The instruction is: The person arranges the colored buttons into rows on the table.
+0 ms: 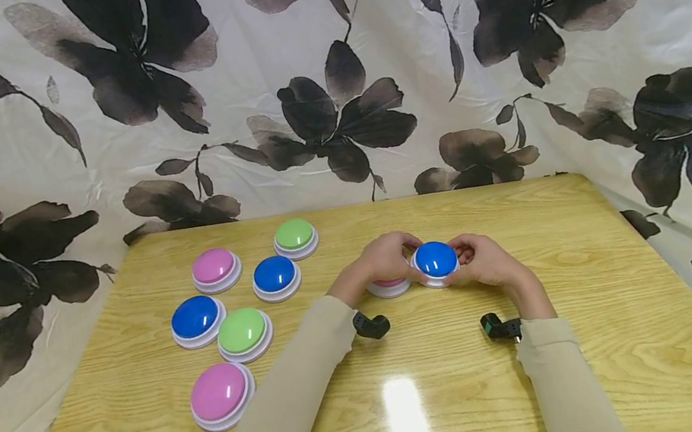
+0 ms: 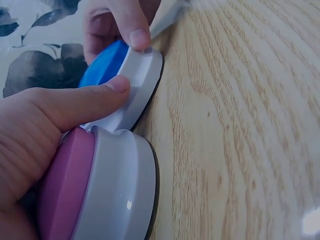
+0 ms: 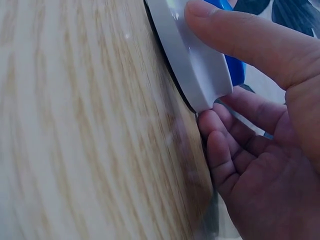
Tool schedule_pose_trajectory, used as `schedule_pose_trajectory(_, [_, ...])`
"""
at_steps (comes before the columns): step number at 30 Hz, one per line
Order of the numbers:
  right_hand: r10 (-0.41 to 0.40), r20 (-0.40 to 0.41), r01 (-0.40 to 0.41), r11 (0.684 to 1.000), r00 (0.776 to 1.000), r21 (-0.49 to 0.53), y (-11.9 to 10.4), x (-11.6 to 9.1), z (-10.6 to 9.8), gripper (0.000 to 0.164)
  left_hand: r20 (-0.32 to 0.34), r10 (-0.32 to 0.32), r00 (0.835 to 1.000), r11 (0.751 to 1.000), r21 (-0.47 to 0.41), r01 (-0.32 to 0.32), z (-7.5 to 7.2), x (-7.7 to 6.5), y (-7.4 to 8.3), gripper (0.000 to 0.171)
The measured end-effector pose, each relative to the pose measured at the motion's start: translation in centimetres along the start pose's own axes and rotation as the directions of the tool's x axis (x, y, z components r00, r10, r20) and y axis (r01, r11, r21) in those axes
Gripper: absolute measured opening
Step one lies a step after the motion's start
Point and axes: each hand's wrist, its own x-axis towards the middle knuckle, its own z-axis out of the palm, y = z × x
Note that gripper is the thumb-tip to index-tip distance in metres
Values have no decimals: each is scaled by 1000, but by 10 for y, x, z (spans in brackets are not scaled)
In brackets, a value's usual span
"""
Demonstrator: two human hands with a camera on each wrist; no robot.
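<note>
Both hands hold a blue push button with a white base, right of the table's middle. My left hand grips its left side, the thumb lying on the white base in the left wrist view. On the opposite side my right hand has its thumb on the base and its fingers curled at the far edge. A pink push button sits directly left of the blue one, partly hidden under my left hand; their white bases meet in the left wrist view.
On the left of the wooden table stand several more buttons: pink, green and blue farther back, with blue, green and pink nearer. A flowered cloth hangs behind the table.
</note>
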Motion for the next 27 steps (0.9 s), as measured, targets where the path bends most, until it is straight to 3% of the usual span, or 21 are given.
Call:
schedule_pose_trajectory(6, [-19,-10,19,999,1000,-33,29,14,2,69,3,7,1000,1000,-13,-7,0,-1,-2,72])
schedule_pose_trajectory(10, [-31,4,31,998,1000,-59,35,17,4,72,23,24,999,999,-32,-23,-3,-4,-3,73])
schedule_pose_trajectory(16, [4,-2,-4,992,1000,-127,13,15,-6,85,11,68,998,992,-103,-67,-28,-13,-5,71])
schedule_pose_trajectory(21, [-77,-39,69,984,996,-161,-15,14,-25,67,-32,102,994,981,-161,-105,-58,-28,-10,60])
schedule_pose_trajectory(27, [-148,-37,136,965,988,-226,-43,14,-36,55,-15,101,995,985,-141,-102,-84,-52,-14,51])
